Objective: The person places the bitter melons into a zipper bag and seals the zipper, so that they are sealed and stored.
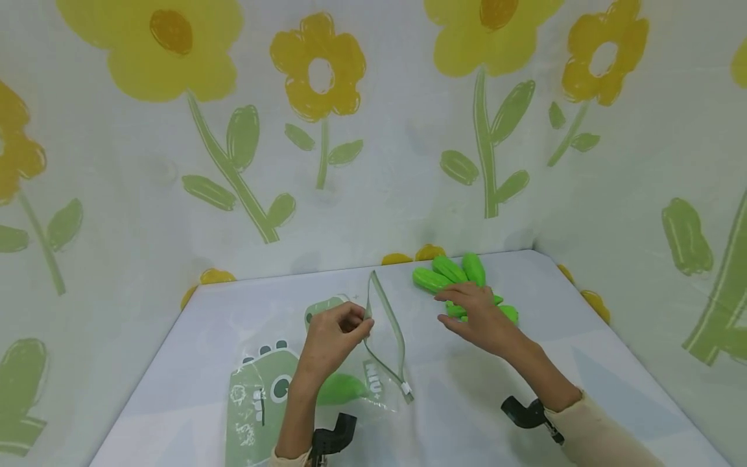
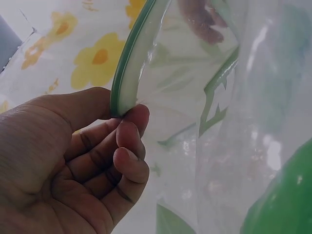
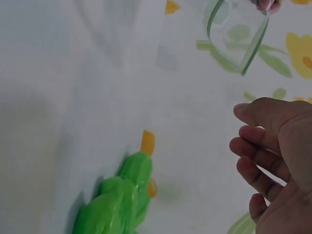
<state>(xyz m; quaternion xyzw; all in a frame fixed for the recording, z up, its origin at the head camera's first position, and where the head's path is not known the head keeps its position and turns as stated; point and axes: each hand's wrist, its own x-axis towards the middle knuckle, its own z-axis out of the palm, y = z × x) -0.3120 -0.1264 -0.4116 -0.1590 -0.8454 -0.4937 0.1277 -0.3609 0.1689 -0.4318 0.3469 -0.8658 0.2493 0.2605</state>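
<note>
My left hand (image 1: pixel 334 342) pinches the green zip edge (image 2: pixel 127 73) of a clear zip-lock bag (image 1: pixel 260 379) between thumb and fingers. The bag's mouth gapes in a loop, with a white slider (image 1: pixel 406 388) at its near end. Through the printed plastic, one long green vegetable-shaped piece (image 1: pixel 343 389) shows inside. My right hand (image 1: pixel 480 318), fingers apart and loosely bent with nothing in them, hovers over the near part of a pile of similar bright green pieces (image 1: pixel 448 268). In the right wrist view the pile (image 3: pixel 117 195) lies beside and below the fingers.
The white table (image 1: pixel 192 363) ends at a back edge just behind the green pile. White cloth with yellow flowers (image 1: pixel 318 65) hangs as walls at the back and both sides. Each wrist wears a black camera mount (image 1: pixel 334 436).
</note>
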